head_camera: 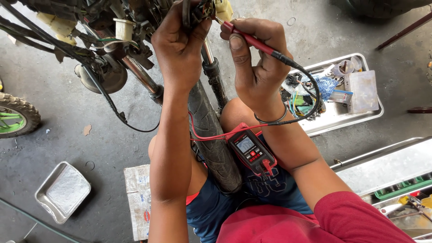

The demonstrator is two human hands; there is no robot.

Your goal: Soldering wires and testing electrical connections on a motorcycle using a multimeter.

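STEP: probing connector (200, 11) at motorcycle wiring, top of frame | LEFT: left hand (180, 49) fingers closed on connector | RIGHT: right hand (258, 63) fingers pinching red probe (252, 41), tip at terminals | METER: multimeter (251, 152) on thigh (display unreadable) | NEXT: likely needs steady tip contact, glance at meter.

Steel tray (360, 118) holding clutter right; foil dish (62, 191) left on concrete floor (90, 148).

Bright, even daylight fills the scene, with soft, faint shadows on the grey concrete floor (81, 117). A metal tray (355, 114) to the right of the fingers shows mild glare. The picture is sharp at the centre. Wide-angle bending curves the edges, and the far corners look slightly soft.
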